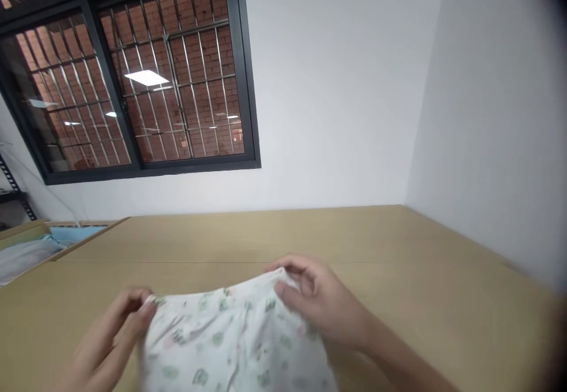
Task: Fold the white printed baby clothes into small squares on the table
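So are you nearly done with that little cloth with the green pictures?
Not nearly. Nothing looks finished yet: no folded pile shows on the table. In hand: the left hand and right hand each pinch the top edge of the printed white cloth, holding it spread out. No fold is made yet.

1. Printed cloth (230, 339): lower part cut off by the bottom edge; print motifs blurred.
2. Left hand (108, 339), left of the cloth: wrist out of frame, motion-blurred.
3. Box (39, 244), far left of the cloth: cut by the left edge; contents indistinct.
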`<act>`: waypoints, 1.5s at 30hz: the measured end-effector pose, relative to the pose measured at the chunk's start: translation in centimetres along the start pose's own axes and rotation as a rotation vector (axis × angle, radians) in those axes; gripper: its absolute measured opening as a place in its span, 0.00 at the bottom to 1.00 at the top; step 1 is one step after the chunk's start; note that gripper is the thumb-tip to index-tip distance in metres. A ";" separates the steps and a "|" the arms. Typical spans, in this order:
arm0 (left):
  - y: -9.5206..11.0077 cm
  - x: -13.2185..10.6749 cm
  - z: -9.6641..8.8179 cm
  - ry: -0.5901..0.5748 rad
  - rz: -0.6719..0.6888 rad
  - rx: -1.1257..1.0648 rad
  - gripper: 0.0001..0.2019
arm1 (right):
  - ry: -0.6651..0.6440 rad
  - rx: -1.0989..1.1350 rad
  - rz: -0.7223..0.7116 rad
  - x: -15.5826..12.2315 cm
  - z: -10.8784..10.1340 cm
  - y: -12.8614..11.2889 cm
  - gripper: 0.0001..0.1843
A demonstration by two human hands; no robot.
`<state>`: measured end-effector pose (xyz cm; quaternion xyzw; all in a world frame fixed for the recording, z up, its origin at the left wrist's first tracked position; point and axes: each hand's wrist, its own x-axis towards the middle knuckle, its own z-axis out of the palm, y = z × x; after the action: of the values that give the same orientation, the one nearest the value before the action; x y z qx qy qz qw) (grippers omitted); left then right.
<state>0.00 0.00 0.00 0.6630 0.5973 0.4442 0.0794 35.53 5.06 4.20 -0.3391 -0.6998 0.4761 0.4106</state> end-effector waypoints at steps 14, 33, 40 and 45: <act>-2.3 10.3 21.9 -0.486 0.192 0.169 0.19 | 0.191 -0.825 0.104 3.7 -11.4 16.1 0.12; -5.5 16.2 31.9 -0.273 0.036 0.590 0.17 | 0.300 -1.104 0.105 10.3 -13.7 25.1 0.14; -2.5 16.2 30.6 -0.341 0.008 0.540 0.14 | 0.348 -1.082 0.129 10.2 -13.8 25.8 0.17; 5.0 11.9 29.3 -0.507 0.214 0.375 0.16 | 0.390 -1.047 0.155 10.3 -14.0 26.3 0.16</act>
<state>22.32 21.35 -8.30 0.8146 0.5568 0.1531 0.0552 45.80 27.76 -15.07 -0.6297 -0.7269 0.0226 0.2732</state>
